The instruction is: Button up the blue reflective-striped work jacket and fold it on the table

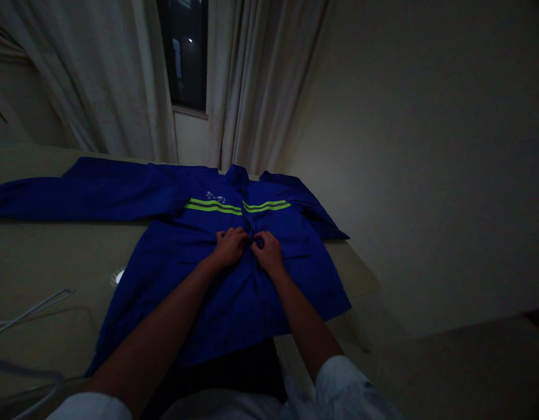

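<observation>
A blue jacket [243, 303] is spread front up on the surface [98, 248], with its collar [238, 174] at twelve o'clock and its hem at six, the dial being centred on the hands. The placket [254, 283] is held just below the stripes [214, 206] by the left hand [231, 246] and the right hand [268, 251], which are set close together. A pinch on the placket's edge is made by the fingers [241, 234] of both hands, thumbs drawn in; whether a button is caught between them cannot be told in the dim light

The straight sleeve [112, 189] is stretched out towards half past nine, and the slanted sleeve [315, 204] is laid towards two, its cuff brought to the surface's side edge. The surface's near corner is seen between three and four, just past the jacket's side, so only a narrow strip is left there. The near edge is covered by the hem from four to six. More room is offered at nine, where a broad stretch of surface is shown below the straight sleeve, bounded by a cable [42, 306] between eight and nine

The far side is closed in by curtains [261, 76] at twelve, parted around a dark window [184, 58] at eleven, and a plain wall [427, 163] is met at two
</observation>
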`<act>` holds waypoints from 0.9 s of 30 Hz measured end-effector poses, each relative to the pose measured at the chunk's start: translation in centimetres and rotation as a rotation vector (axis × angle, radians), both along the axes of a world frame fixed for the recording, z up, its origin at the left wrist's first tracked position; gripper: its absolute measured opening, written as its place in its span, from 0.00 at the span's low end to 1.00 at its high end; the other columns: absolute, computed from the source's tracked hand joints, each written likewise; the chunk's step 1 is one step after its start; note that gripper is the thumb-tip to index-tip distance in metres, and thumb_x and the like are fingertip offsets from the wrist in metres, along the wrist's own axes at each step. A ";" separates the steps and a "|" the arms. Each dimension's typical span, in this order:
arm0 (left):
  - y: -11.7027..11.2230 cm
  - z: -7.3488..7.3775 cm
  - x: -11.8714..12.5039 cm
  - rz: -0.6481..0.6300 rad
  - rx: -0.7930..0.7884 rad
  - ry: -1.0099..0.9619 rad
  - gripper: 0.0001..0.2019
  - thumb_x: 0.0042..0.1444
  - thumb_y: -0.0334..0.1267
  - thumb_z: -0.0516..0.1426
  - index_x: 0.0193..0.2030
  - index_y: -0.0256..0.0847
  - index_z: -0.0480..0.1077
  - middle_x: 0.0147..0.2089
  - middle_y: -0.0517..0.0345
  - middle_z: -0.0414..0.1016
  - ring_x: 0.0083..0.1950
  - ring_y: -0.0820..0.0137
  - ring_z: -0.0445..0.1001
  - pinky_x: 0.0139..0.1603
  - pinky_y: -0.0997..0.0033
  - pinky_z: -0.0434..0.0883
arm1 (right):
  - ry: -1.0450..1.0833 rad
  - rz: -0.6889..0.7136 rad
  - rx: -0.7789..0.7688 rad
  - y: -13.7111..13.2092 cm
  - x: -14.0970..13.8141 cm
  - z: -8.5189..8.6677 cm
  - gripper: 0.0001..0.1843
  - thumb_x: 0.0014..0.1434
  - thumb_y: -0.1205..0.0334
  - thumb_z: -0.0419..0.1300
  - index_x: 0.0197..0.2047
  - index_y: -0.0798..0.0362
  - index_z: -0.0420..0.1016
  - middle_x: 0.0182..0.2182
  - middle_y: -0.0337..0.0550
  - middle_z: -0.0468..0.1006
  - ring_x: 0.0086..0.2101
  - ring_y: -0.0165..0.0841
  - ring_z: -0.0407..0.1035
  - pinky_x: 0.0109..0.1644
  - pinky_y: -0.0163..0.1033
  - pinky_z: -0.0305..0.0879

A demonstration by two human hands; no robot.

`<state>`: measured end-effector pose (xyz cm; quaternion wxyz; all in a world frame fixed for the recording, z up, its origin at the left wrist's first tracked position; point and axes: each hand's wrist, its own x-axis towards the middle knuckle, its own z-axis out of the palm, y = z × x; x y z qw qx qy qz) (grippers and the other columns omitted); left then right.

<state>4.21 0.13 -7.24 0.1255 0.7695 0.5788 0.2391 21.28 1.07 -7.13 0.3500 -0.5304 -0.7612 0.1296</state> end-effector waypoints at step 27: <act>-1.9 1.9 -0.7 0.004 -0.035 0.060 0.18 0.65 0.55 0.54 0.45 0.48 0.80 0.50 0.47 0.82 0.56 0.50 0.75 0.61 0.41 0.59 | -0.212 0.104 -0.032 -4.3 2.3 2.6 0.14 0.54 0.66 0.66 0.46 0.50 0.79 0.50 0.49 0.73 0.53 0.43 0.70 0.61 0.48 0.67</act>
